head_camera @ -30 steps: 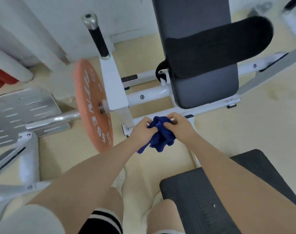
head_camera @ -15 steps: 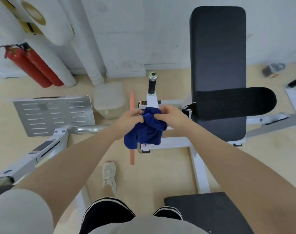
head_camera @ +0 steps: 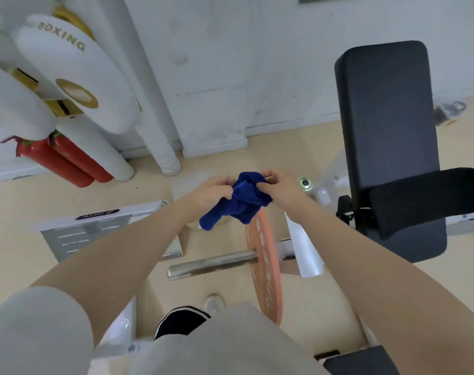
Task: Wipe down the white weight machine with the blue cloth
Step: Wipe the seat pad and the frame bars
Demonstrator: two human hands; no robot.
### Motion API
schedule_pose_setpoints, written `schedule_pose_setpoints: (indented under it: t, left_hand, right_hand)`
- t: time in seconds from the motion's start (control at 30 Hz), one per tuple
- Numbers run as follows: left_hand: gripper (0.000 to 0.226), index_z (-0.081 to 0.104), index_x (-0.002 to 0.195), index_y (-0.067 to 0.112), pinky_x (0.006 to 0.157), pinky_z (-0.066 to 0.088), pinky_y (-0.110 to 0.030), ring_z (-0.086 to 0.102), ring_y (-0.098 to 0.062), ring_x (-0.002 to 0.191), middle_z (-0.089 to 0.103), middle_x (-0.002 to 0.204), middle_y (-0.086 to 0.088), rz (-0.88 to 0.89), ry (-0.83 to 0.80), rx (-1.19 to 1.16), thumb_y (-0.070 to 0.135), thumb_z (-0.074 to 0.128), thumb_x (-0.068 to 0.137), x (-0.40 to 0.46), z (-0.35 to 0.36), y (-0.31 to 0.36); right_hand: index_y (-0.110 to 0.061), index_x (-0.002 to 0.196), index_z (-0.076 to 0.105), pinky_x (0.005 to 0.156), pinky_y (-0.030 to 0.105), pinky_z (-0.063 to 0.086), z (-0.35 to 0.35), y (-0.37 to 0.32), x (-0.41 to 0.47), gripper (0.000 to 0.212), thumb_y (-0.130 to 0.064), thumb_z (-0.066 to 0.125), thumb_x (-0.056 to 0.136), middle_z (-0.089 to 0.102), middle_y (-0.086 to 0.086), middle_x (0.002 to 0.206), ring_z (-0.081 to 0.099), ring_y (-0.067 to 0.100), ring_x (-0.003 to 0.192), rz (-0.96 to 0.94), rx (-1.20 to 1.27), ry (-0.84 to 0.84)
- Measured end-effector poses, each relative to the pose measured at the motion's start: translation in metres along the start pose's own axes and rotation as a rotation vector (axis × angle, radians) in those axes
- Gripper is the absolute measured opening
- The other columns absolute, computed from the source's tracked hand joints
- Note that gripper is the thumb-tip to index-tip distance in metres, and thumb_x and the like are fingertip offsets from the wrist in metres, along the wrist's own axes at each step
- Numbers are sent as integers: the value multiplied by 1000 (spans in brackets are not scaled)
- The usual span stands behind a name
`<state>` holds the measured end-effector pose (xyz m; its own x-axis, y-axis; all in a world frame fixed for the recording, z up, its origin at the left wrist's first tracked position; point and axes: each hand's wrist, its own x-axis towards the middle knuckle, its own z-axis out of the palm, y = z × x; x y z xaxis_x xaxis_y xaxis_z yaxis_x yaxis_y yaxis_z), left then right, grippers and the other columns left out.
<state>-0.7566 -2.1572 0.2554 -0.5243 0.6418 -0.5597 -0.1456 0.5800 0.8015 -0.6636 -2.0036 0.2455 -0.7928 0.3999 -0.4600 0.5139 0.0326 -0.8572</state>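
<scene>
Both hands are held out in front of the body, above the orange plate [head_camera: 262,269]. The left hand [head_camera: 212,190] has its fingers curled into the left side of the blue cloth [head_camera: 241,201], and the right hand [head_camera: 280,189] pinches the cloth's right side, thumb and fingers closed on the fabric. The cloth is bunched between them, with one rolled end hanging down and to the left, over the top edge of the plate. It is in the air and touches no part of the machine [head_camera: 306,250].

The plate stands on edge on a steel bar [head_camera: 211,263] that sticks out to its left. Just right of the plate is the machine's white upright, and further right its black back pad [head_camera: 387,136]. Left of the plate lies a grey slotted footplate [head_camera: 76,236]. Far left of the plate, red extinguishers [head_camera: 65,161] stand against the wall beneath white boxing pads [head_camera: 76,77].
</scene>
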Motion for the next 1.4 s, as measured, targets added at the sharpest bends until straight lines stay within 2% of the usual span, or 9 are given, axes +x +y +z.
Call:
schedule_pose_setpoints:
  t: [0.23, 0.5, 0.73, 0.9, 1.03, 1.1, 1.2, 1.3, 1.4]
  left_hand:
    - [23, 55, 90, 22, 87, 48, -42, 60, -27, 92, 65, 97, -7, -14, 100, 65, 2, 45, 84, 48, -13, -24]
    - [30, 55, 101, 18, 76, 48, -31, 58, -21, 86, 63, 93, -4, -19, -95, 205, -5, 45, 84, 110, -77, -18]
    - [29, 55, 102, 20, 72, 48, -29, 59, -17, 79, 61, 84, 5, 36, -239, 370, -2, 46, 86, 161, -124, 9]
    - [21, 55, 100, 15, 55, 46, -16, 60, -10, 65, 66, 82, -1, 91, -314, 399, 0, 48, 87, 174, -107, 28]
    - [14, 52, 102, 11, 68, 53, -35, 63, -24, 77, 66, 94, -11, 102, -365, 378, 7, 52, 88, 177, -83, 30]
    - [23, 49, 111, 13, 68, 51, -29, 63, -22, 88, 65, 100, -6, 102, -365, 388, 14, 55, 90, 179, -67, 34]
    - [25, 53, 116, 14, 66, 45, -20, 62, -14, 90, 64, 102, 0, 110, -386, 441, 19, 55, 91, 185, -49, 37]
    - [14, 60, 102, 12, 59, 41, -16, 59, -8, 76, 64, 87, 4, 124, -433, 522, 16, 52, 92, 197, -32, 40]
    - [11, 59, 99, 14, 60, 41, -19, 57, -8, 73, 63, 85, 3, 117, -463, 581, 15, 51, 92, 221, -17, 42]
  right_hand:
    - [-14, 80, 52, 67, 30, 43, 7, 0, 37, 12, -4, 53, 87, 55, 1, 77, 50, 17, 72, 34, -52, 8]
    - [-13, 69, 47, 55, 23, 37, 43, -11, 98, 19, -2, 50, 84, 49, -2, 64, 47, 14, 61, 167, -97, 174]
    - [-5, 94, 52, 58, 20, 37, 66, -27, 131, 6, -2, 49, 90, 53, 4, 81, 49, 13, 69, 263, 136, 332]
    - [-10, 73, 41, 39, 9, 30, 53, -16, 125, 19, -4, 45, 90, 42, -2, 60, 39, 7, 49, 285, 131, 460]
    - [-14, 66, 33, 39, 11, 27, 44, 0, 107, 27, -5, 43, 89, 39, -8, 40, 34, 3, 33, 233, 167, 471]
    - [-12, 70, 37, 42, 15, 30, 39, 10, 97, 19, -9, 44, 87, 40, -10, 35, 35, 3, 33, 238, 174, 499]
    - [-14, 75, 39, 44, 12, 32, 38, 22, 83, 16, -8, 49, 86, 46, -16, 42, 42, 0, 39, 216, 271, 502]
    - [-11, 101, 46, 46, 14, 43, 37, 34, 75, 21, -3, 55, 83, 60, -4, 80, 56, 6, 62, 212, 459, 504]
    - [-21, 105, 46, 64, 26, 54, 32, 49, 85, 27, -2, 53, 86, 62, 0, 94, 63, 15, 79, 210, 538, 522]
